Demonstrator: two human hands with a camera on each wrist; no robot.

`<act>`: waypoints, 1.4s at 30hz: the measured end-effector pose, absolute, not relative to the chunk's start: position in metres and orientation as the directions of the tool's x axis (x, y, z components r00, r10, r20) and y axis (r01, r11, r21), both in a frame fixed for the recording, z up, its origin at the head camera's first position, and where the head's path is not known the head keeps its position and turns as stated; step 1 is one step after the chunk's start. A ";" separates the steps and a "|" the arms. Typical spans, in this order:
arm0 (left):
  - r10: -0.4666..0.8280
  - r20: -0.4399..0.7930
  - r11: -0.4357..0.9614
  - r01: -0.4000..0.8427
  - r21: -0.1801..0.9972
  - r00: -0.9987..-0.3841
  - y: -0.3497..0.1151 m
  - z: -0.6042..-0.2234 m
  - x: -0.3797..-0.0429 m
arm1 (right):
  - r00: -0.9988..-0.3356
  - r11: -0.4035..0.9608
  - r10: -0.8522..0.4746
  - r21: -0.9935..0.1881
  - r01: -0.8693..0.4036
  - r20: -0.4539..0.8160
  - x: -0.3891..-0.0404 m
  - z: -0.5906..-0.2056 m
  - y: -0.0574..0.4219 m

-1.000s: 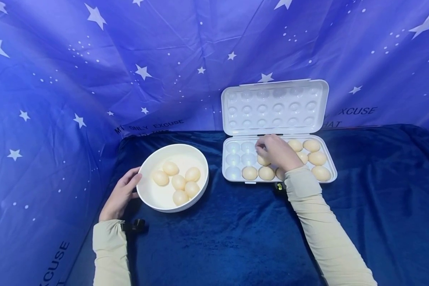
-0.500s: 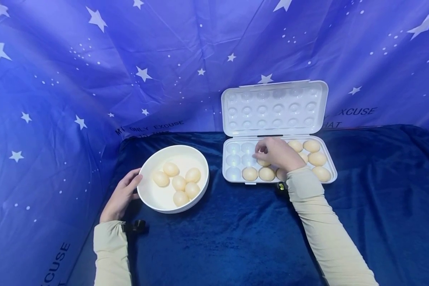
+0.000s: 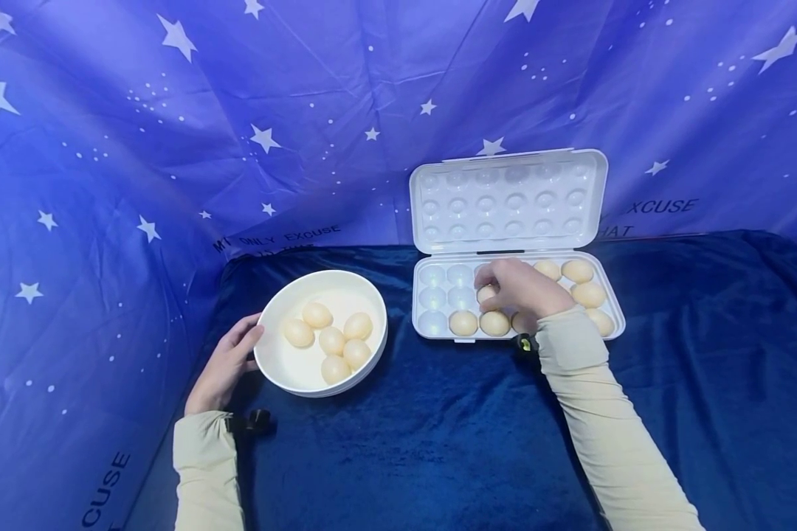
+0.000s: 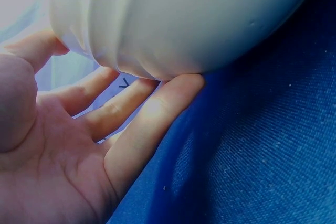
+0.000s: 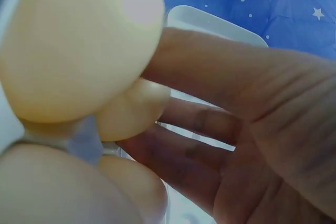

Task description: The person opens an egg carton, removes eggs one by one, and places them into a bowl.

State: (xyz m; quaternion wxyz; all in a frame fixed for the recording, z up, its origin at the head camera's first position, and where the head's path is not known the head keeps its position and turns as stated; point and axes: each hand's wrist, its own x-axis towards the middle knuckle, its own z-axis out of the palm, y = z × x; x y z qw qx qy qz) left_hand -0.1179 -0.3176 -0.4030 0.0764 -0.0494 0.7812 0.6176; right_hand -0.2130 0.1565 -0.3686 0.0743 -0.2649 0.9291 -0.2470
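The left hand (image 3: pixel 224 361) grips the bowl (image 3: pixel 299 369), thumb at the rim and fingers against the outer side. The bowl sits near the left edge of the table (image 3: pixel 398 457), with six eggs (image 3: pixel 332 340) inside. Along the back edge lies the open box (image 3: pixel 433 299), its lid (image 3: pixel 508 199) raised toward the starry curtain (image 3: pixel 345 96). The right hand (image 3: pixel 521 287) reaches over the box and pinches one egg (image 3: pixel 486 295) in the middle row, third cup from the left, though the close view is crowded, so the exact contact is hard to judge. More eggs lie about that hand, in the front row and toward the right end.
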 end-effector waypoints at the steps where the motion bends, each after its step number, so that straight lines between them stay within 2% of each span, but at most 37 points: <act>1: 0.017 -0.181 0.233 -0.172 0.957 -0.983 -0.318 -0.403 -0.118 | -0.848 0.737 -0.530 -0.497 -0.458 -0.006 -0.213 -0.368 0.156; 10: 0.015 -0.184 0.237 -0.175 0.956 -0.983 -0.316 -0.402 -0.116 | -0.844 0.733 -0.537 -0.487 -0.476 0.017 -0.209 -0.360 0.154; 18: 0.016 -0.180 0.239 -0.171 0.956 -0.983 -0.316 -0.401 -0.116 | -0.881 0.763 -0.472 -0.484 -0.429 0.037 -0.203 -0.349 0.152; 22: 0.017 -0.179 0.238 -0.170 0.956 -0.984 -0.316 -0.402 -0.117 | -0.882 0.765 -0.466 -0.465 -0.445 0.078 -0.200 -0.344 0.149; 33: 0.018 -0.178 0.212 -0.170 0.962 -0.984 -0.316 -0.402 -0.117 | -0.828 0.735 -0.509 -0.383 -0.560 0.233 -0.188 -0.325 0.131; 42: 0.024 -0.169 0.216 -0.160 0.963 -0.985 -0.317 -0.404 -0.117 | -0.733 0.667 -0.559 -0.315 -0.675 0.389 -0.168 -0.311 0.108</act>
